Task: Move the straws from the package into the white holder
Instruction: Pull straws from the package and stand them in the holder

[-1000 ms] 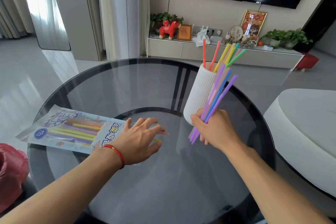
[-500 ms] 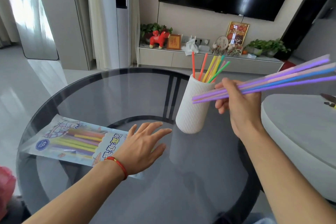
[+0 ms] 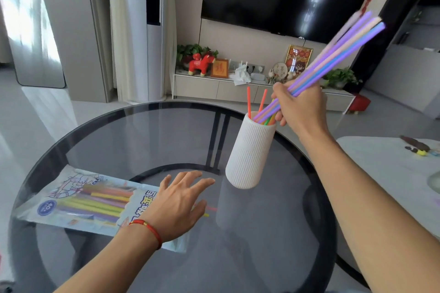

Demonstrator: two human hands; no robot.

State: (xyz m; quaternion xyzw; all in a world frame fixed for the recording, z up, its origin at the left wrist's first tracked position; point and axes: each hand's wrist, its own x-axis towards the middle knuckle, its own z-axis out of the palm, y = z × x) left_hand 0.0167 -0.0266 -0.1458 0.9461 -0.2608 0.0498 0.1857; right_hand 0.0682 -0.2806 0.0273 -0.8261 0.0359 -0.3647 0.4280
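Observation:
A white ribbed holder [image 3: 250, 150] stands upright on the round glass table [image 3: 133, 140], with red and orange straws [image 3: 248, 102] sticking out of it. My right hand [image 3: 300, 109] grips a bundle of purple, pink and blue straws [image 3: 338, 54], tilted up to the right, their lower ends at the holder's mouth. The straw package [image 3: 78, 200] lies flat at the left with several coloured straws inside. My left hand [image 3: 178, 204] rests open on the package's right end, fingers spread; a few straw tips poke out beside it.
A white sofa or low table [image 3: 390, 173] stands to the right of the glass table with small items on it. A TV cabinet [image 3: 214, 88] with ornaments and plants runs along the far wall. The table's front edge is close to me.
My right hand has swung the straw bundle from nearly level to steeply tilted and brought its lower ends to the holder's mouth. My left hand has stayed on the package.

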